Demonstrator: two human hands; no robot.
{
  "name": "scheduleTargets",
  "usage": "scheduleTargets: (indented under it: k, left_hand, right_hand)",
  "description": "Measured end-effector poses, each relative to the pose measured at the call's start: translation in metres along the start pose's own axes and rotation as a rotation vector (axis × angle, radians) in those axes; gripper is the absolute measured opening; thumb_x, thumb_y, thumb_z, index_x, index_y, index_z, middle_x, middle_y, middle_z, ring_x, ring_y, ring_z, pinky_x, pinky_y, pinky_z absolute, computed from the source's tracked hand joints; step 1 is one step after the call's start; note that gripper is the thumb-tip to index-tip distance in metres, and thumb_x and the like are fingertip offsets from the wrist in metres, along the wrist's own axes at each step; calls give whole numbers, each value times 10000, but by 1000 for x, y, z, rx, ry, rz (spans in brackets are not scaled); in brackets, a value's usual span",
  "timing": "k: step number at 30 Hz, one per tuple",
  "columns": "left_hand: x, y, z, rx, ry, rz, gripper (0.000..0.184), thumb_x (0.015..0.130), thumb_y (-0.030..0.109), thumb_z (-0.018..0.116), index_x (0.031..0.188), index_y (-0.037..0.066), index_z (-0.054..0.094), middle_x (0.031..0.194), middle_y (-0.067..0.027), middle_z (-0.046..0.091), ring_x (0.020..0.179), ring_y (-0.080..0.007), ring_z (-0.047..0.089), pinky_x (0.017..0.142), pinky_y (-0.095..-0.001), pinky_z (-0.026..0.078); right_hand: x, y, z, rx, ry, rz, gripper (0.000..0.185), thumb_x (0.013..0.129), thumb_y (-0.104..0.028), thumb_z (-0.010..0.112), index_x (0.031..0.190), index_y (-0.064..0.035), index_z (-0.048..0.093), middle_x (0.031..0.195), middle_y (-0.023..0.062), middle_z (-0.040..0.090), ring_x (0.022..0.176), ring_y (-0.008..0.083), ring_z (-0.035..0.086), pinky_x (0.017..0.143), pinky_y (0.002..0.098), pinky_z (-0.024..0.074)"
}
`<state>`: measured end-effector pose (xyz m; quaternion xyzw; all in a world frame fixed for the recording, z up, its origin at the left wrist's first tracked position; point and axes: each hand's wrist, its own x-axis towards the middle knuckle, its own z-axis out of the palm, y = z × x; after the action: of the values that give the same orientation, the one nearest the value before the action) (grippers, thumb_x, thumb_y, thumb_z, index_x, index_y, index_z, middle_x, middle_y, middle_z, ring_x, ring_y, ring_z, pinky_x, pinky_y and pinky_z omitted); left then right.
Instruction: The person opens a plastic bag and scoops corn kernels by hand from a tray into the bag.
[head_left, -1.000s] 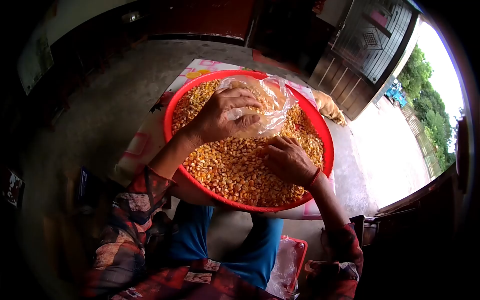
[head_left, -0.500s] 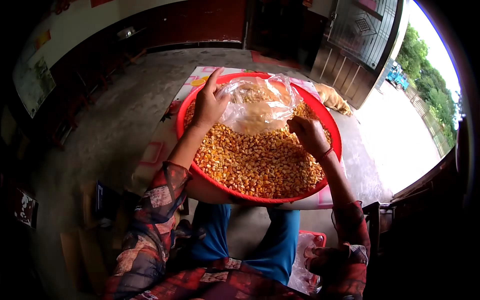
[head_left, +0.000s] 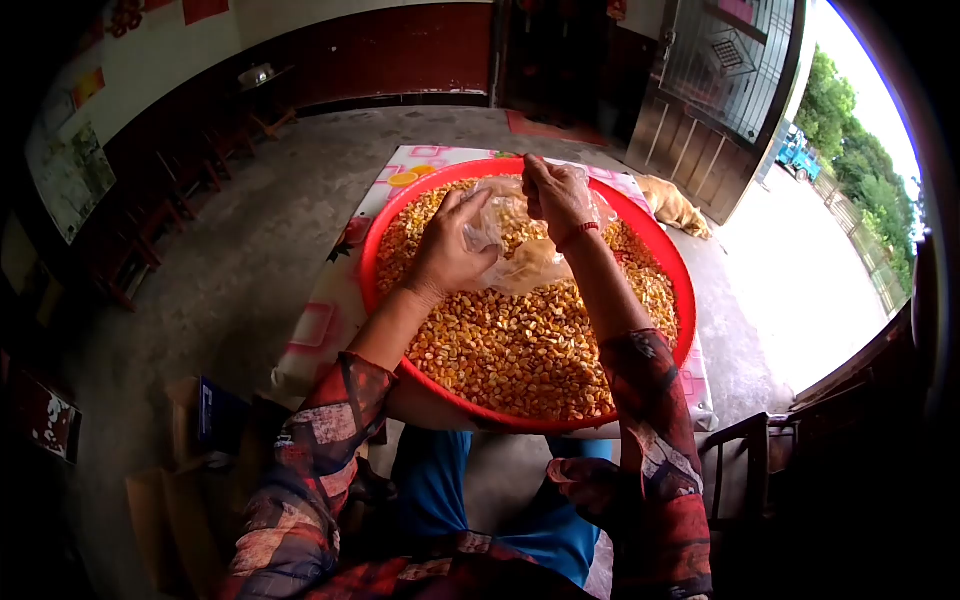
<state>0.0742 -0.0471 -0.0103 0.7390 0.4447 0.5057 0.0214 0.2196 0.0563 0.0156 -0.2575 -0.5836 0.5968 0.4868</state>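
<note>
A wide red basin (head_left: 688, 300) full of yellow-orange corn kernels (head_left: 515, 355) stands on the table before me. Above the kernels is a thin clear plastic bag (head_left: 525, 268), crumpled between my two hands. My left hand (head_left: 452, 245) holds the bag's left side, fingers curved and thumb pointing right. My right hand (head_left: 557, 198), with a red cord at the wrist, is closed on the film at the bag's far side. Its fingertips are partly hidden. Kernels show through the film; I cannot tell whether any lie inside it.
The basin rests on a small table with a pink-and-white patterned cloth (head_left: 315, 325). A tan dog (head_left: 672, 203) lies on the floor beyond, near an open door (head_left: 715, 90). Cardboard boxes (head_left: 180, 500) stand at lower left, and a dark chair (head_left: 755, 460) at lower right.
My right hand has moved up and left, from the bag's right side to its far side. My left hand is lower and slightly right. The bag, spread wide before, is now bunched between them.
</note>
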Motion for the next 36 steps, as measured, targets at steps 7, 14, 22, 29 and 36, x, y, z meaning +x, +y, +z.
scheduleTargets:
  k: [7, 14, 22, 29, 36]
  left_hand:
    - [0, -9, 3, -2, 38, 9, 611, 605, -25, 529, 1211, -11, 450, 1122, -196, 491, 1093, -327, 471, 930, -344, 376]
    - [-2, -14, 2, 157, 82, 37, 553, 627, -68, 472, 1178, -21, 470, 1114, -227, 490, 1043, -366, 492, 877, -369, 424]
    - [0, -18, -2, 201, 118, 40, 509, 658, -43, 450, 1165, -22, 478, 1053, -212, 508, 994, -356, 508, 870, -370, 423]
    - [-1, -16, -3, 224, 97, 68, 495, 665, -46, 451, 1157, -18, 488, 1048, -212, 513, 990, -354, 510, 852, -375, 430]
    - [-2, -10, -6, 220, 91, 53, 486, 671, -44, 449, 1153, -6, 494, 1039, -215, 519, 981, -355, 515, 837, -377, 441]
  right_hand:
    - [-12, 5, 0, -302, -182, -59, 354, 891, -313, 501, 655, -49, 512, 592, 1, 490, 543, 93, 488, 518, 238, 407]
    - [-46, -37, -54, -377, -23, -332, 344, 890, -289, 511, 656, -37, 519, 559, -34, 455, 499, 33, 390, 458, 201, 305]
    - [-94, -12, -112, -1230, -36, -239, 292, 816, -321, 553, 740, -40, 581, 592, 141, 549, 606, 287, 581, 567, 396, 435]
    - [-126, -13, -67, -1298, -319, -391, 288, 806, -340, 546, 893, -66, 556, 836, 144, 556, 795, 308, 565, 678, 393, 452]
    - [-124, -7, -66, -1324, -274, -414, 188, 832, -251, 498, 855, -72, 547, 742, 127, 552, 705, 322, 567, 608, 414, 456]
